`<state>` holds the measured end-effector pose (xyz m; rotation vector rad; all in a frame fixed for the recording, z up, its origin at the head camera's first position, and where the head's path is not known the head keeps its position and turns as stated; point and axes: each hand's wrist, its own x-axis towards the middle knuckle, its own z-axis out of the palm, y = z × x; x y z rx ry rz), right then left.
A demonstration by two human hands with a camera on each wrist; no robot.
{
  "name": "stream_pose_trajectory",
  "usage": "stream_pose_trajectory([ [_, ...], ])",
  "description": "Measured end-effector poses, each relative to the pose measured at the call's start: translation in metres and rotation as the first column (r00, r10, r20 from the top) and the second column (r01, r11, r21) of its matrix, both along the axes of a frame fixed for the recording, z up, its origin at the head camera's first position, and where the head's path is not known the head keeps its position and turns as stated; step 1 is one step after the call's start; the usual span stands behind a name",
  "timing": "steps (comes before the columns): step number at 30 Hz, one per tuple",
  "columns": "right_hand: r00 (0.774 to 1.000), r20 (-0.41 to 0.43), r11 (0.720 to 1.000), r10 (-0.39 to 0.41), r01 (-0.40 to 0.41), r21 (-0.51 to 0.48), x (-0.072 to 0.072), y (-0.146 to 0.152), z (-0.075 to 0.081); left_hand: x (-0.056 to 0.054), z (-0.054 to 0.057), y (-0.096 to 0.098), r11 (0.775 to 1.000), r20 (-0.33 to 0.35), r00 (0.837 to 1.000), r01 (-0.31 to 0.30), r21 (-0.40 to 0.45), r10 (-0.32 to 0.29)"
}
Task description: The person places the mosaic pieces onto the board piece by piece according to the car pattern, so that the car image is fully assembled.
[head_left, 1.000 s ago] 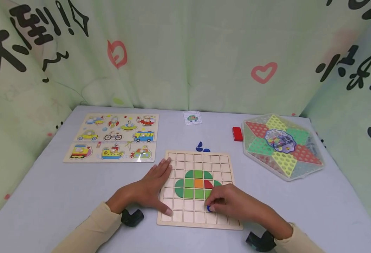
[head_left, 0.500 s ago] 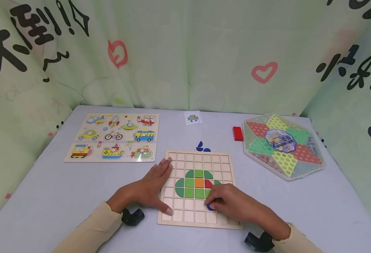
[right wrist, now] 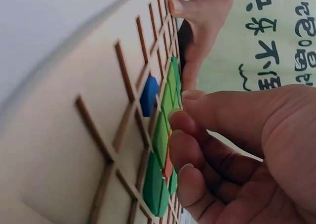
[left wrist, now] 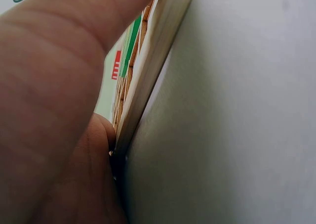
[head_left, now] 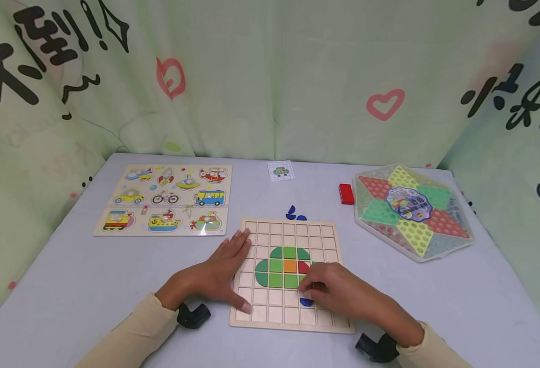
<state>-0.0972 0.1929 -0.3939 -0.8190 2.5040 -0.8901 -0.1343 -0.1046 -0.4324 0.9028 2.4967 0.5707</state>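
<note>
A wooden grid board (head_left: 270,314) lies flat on the table, its middle cells filled with green pieces (head_left: 275,280), one orange square (head_left: 290,266) and a red rounded piece (head_left: 303,267). My left hand (head_left: 217,273) rests along the board's left edge, thumb and fingers spread. Over the board's lower right, my right hand (head_left: 341,291) hovers with loosely bent fingers and nothing between them. Just below its fingertips, a blue rounded piece (head_left: 306,302) sits in a cell, plainer in the right wrist view as a blue piece (right wrist: 149,96). The right hand hides some cells.
Loose blue pieces (head_left: 290,216) lie behind the board. Farther back is a pattern card (head_left: 280,171). A picture puzzle board (head_left: 161,200) lies left; a red block (head_left: 345,194) and a hexagonal game box (head_left: 412,214) are on the right. A printed curtain (head_left: 270,102) surrounds the table.
The fingers of my right hand have let go of the blue piece and moved slightly up from it. The piece now shows in its cell. My left hand has stayed in place.
</note>
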Motion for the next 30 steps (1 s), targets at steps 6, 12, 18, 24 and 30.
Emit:
stream_pose_trajectory([
  [6, 0.998, -0.014, 0.996, -0.062, 0.061, -0.071, -0.012, 0.007, 0.002, 0.000, 0.000, 0.000, 1.000, 0.003, 1.000, -0.003, 0.001, 0.003],
  [12, 0.984, -0.078, 0.983, -0.158, 0.149, -0.104, -0.029, 0.013, -0.002, 0.000, 0.001, 0.000, 1.000, 0.016, 1.000, -0.011, 0.008, 0.011],
  [18, 0.959, -0.076, 0.958, -0.272, 0.263, -0.113, -0.048, 0.015, -0.003, 0.001, 0.003, 0.001, 1.000, 0.013, 1.000, -0.008, -0.001, 0.008],
  [24, 0.945, -0.091, 0.945, -0.313, 0.301, -0.126, -0.074, 0.012, -0.004, 0.001, 0.003, 0.000, 1.000, -0.002, 1.000, -0.014, -0.009, 0.014],
  [30, 0.925, -0.075, 0.924, -0.372, 0.361, -0.126, -0.092, 0.013, -0.005, 0.000, 0.001, 0.001, 1.000, -0.002, 1.000, -0.003, -0.003, 0.003],
])
